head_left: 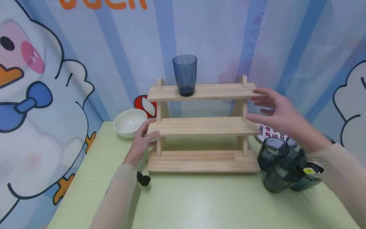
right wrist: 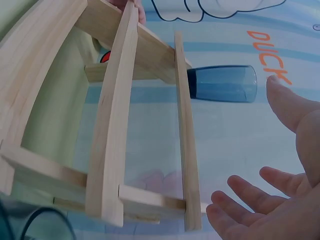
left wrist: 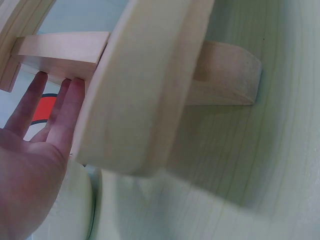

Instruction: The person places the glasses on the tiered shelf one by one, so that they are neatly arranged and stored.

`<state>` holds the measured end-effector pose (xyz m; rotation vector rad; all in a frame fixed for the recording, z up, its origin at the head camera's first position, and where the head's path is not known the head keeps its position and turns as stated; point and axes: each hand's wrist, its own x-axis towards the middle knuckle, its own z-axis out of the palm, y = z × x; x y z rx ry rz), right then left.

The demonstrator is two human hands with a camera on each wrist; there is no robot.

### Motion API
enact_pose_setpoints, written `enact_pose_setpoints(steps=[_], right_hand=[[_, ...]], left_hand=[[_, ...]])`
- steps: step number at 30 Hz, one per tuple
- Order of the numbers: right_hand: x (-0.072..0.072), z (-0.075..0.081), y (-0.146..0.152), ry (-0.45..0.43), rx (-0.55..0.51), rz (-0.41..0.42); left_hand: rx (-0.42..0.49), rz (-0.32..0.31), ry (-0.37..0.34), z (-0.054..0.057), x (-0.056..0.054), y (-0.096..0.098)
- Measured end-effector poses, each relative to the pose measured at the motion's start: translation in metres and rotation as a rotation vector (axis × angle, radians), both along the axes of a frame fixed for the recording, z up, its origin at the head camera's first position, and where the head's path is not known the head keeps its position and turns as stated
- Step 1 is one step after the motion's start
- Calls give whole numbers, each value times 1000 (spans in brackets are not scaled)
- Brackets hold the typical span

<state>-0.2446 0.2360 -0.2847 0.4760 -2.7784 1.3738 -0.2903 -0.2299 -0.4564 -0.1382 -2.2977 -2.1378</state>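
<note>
A three-tier wooden display stand (head_left: 203, 126) stands on the table. My left hand (head_left: 142, 136) grips the left end of its middle shelf, thumb at the front edge. In the left wrist view, its extended fingers (left wrist: 65, 115) reach a wooden upright behind that shelf. My right hand (head_left: 281, 113) is beside the stand's right end, between top and middle shelf height, its fingers spread and holding nothing. The right wrist view shows the same hand (right wrist: 270, 200) with thumb and fingers apart. On the top shelf, left of centre, a dark blue tinted glass (head_left: 185, 74) stands upright.
Several dark tinted glasses (head_left: 281, 175) cluster under my right forearm, beside the stand. Behind them lies a white item with red lettering (head_left: 270, 133). A white bowl (head_left: 130, 122) sits at the back left. A cartoon-printed curtain (head_left: 128, 47) hangs behind the pale green table (head_left: 200, 203).
</note>
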Motion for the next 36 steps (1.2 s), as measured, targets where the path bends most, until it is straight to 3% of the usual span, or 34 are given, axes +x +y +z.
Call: enact_pose_setpoints(steps=[11, 22, 36], right_hand=[[26, -21, 49, 3, 82, -95], [53, -49, 87, 68, 126, -199], [93, -111, 131, 209, 149, -385]], left_hand=[[1, -2, -6, 0, 1, 0], [3, 1, 14, -2, 1, -1], [5, -4, 4, -1, 1, -1]])
